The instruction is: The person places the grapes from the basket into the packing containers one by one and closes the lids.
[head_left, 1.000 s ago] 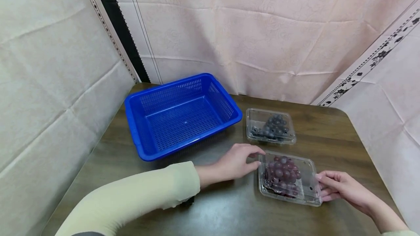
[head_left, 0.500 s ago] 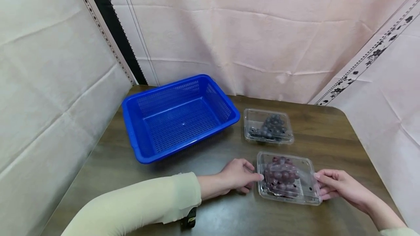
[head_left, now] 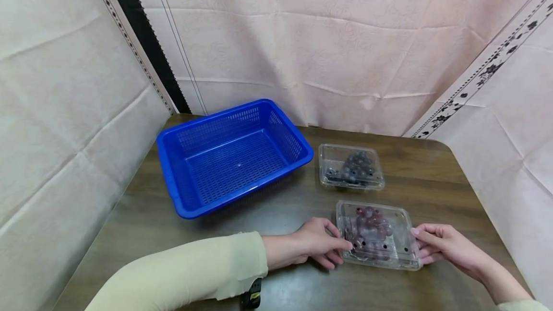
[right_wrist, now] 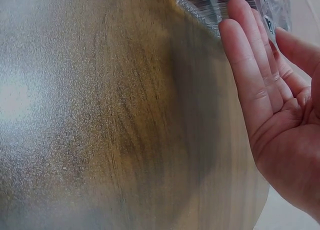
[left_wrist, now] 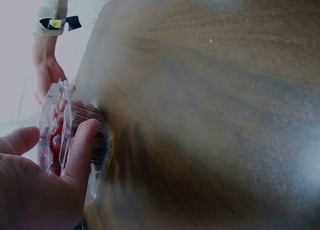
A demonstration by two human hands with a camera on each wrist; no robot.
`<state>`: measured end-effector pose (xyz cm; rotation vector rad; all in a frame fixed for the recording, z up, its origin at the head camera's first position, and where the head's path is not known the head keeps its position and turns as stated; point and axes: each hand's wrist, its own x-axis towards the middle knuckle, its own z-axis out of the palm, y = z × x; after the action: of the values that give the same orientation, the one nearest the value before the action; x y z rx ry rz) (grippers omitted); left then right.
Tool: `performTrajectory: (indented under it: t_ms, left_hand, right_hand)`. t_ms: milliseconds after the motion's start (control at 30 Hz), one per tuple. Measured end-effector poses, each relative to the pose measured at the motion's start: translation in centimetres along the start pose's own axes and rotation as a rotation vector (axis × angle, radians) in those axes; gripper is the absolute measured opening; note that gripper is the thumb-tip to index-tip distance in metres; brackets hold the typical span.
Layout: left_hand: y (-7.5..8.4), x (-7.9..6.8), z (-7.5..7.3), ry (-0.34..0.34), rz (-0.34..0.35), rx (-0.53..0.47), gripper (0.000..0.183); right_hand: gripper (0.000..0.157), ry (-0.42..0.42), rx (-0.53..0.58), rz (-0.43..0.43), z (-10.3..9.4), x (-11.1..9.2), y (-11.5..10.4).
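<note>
A clear plastic clamshell box [head_left: 399, 232] with red grapes [head_left: 372, 223] inside lies on the wooden table, at the lower right of the head view. My left hand [head_left: 317, 243] holds its near left corner, thumb on the lid edge and fingers low beside the wall. In the left wrist view the box [left_wrist: 65, 117] shows between thumb and forefinger. At the opposite end my right hand [head_left: 451, 248] pinches the right edge, thumb over the rim and long fingers against the side. Those fingers [right_wrist: 245, 65] reach the box's ribbed wall in the right wrist view.
Behind it sits a second clear clamshell [head_left: 334, 155] with dark grapes. A blue perforated plastic basket [head_left: 255, 188] stands at the back left of the table [head_left: 142, 234]. Pale cloth [head_left: 294, 52] hangs round the back and sides.
My left hand has slid nearer along the box's left side to its near corner, and its thumb now lies over the lid edge. The right hand keeps its hold.
</note>
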<state>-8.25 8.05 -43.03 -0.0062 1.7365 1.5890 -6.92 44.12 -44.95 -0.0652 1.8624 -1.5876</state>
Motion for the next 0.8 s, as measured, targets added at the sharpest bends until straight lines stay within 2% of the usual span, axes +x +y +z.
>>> performTrajectory:
  t_ms: [267,633,800]
  left_hand:
    - [-0.3,0.5,-0.2,-0.01,0.016,-0.019,0.033]
    - [-0.6,1.3,-0.4,-0.05,0.032,-0.064,0.032]
    - [-0.6,1.5,-0.3,-0.072,0.004,-0.084,0.031]
  right_hand:
    - [0.027,0.01,0.002,0.01,0.2,0.0,-0.1]
    - [0.028,0.028,0.014,0.077,-0.1,0.0,0.1]
    - [0.028,0.009,0.028,0.041,-0.1,0.0,0.1]
